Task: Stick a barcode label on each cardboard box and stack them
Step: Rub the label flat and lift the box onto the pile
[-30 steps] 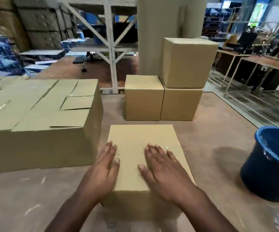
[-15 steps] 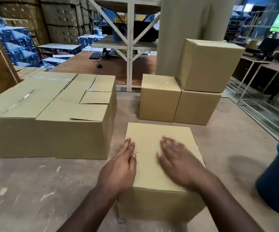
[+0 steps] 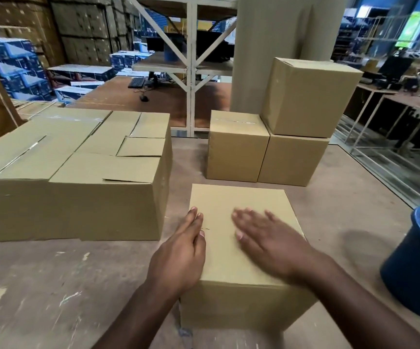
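Nearest the camera, on the dusty brown worktable (image 3: 40,285), a small plain brown cardboard box (image 3: 241,248) lay under both hands: left hand (image 3: 178,255) at its left edge and right hand (image 3: 272,240) flat on top, fingers straight, gripping nothing. No barcode label was discernible; the step was judged smoothing, with stacking next, calling for a two-handed lift. Beyond stood three similar stacked boxes (image 3: 289,137), one large flat-topped carton (image 3: 72,172) and one blue bucket (image 3: 415,263).

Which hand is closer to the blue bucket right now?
Right. The right hand lies flat on the near cardboard box, on the side toward the blue bucket; the left hand rests at that box's far-side edge.
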Demonstrator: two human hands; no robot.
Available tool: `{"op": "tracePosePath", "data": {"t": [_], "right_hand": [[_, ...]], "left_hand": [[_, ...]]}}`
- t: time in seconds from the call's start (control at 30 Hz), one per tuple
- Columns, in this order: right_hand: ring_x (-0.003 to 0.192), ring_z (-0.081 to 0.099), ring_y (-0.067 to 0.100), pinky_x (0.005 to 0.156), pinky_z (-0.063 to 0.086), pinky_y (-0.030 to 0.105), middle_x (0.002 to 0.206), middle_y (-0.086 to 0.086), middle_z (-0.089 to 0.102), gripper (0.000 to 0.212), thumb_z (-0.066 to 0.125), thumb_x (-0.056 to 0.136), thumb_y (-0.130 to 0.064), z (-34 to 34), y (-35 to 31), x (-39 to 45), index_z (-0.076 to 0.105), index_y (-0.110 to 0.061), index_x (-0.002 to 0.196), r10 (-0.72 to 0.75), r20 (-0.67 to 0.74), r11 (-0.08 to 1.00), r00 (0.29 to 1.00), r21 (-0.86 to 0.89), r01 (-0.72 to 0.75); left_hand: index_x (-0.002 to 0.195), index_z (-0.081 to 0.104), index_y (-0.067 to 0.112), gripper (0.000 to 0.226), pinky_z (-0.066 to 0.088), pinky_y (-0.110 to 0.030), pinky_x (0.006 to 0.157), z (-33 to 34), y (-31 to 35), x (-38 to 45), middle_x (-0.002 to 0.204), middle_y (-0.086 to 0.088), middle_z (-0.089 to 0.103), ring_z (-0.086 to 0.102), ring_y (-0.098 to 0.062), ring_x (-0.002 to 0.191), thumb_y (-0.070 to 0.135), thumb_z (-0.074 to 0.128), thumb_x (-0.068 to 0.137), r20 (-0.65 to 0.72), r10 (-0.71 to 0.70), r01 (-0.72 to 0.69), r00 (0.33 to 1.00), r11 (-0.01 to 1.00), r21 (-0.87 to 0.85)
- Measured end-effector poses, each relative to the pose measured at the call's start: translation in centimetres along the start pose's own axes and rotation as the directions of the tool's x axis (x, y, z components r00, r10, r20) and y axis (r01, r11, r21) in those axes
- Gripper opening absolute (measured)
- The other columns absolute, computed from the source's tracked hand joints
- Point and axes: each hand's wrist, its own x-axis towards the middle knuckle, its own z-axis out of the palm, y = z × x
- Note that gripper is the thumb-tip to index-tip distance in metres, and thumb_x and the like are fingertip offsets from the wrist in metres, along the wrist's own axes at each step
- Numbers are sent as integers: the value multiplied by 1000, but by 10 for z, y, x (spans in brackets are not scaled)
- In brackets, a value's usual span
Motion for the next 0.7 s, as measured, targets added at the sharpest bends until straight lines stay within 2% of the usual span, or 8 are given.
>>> {"op": "tracePosePath", "data": {"t": [0.1,0.23,0.3,0.37,0.43,0.5,0.6,0.7], "right_hand": [[159,-12,12,128,-7,34,172,-5,-14,90,-8,92,-71,-4,23,11,-7,-20,166,236,-42,972,971,-9,-237],[156,-20,2,126,-13,27,168,-17,-19,67,12,107,-60,11,-29,-16,-6,-32,166,-142,11,988,990,61,141],[152,-20,-8,127,-11,27,167,-28,-14,61,6,105,-61,10,-22,-27,-2,-44,163,-184,27,979,983,97,180],[153,-15,-8,130,-5,33,167,-30,-11,74,-10,93,-74,3,13,-22,-1,-48,162,-20,2,996,1000,86,20],[157,-9,2,130,-4,39,169,-23,-9,103,-29,74,-84,-2,49,-11,-3,-39,164,179,-51,984,983,15,-178],[159,-3,8,130,-5,39,171,-14,-4,116,-33,69,-85,0,60,-3,0,-31,166,264,-85,963,961,-28,-267],[159,-1,6,130,0,39,171,-17,2,82,-2,96,-74,10,34,-3,10,-32,166,168,-135,986,976,32,-165],[156,8,-3,131,8,41,165,-31,19,57,34,104,-63,15,15,-5,38,-43,157,53,-189,974,981,226,-9]], "left_hand": [[158,29,41,50,34,-25,114,-1,2,-1,162,37,7,28,4,147,40,31,108,0,-7,7,1000,1000,4],[157,30,40,50,35,-28,115,0,0,0,162,37,8,28,5,147,40,32,107,-7,-9,9,1000,1000,7],[157,30,40,50,36,-30,116,2,-2,0,162,37,8,28,4,147,40,32,107,-6,-7,7,1000,1000,-1],[157,31,40,50,37,-30,116,1,-1,0,162,37,9,28,5,147,39,32,107,-1,-11,11,1000,1000,-8],[157,31,40,50,37,-29,115,1,0,0,162,36,9,29,4,146,39,31,107,0,-7,7,1000,1000,-2],[158,31,38,50,38,-30,114,0,3,0,163,34,9,29,3,147,38,31,107,1,-9,9,1000,1000,9],[157,31,39,50,39,-29,113,-1,5,0,163,35,9,30,2,147,38,31,107,-4,-26,27,1000,999,20],[157,32,40,51,40,-31,112,-1,6,1,163,34,9,31,1,147,39,32,106,-8,-37,37,999,999,24]]}}
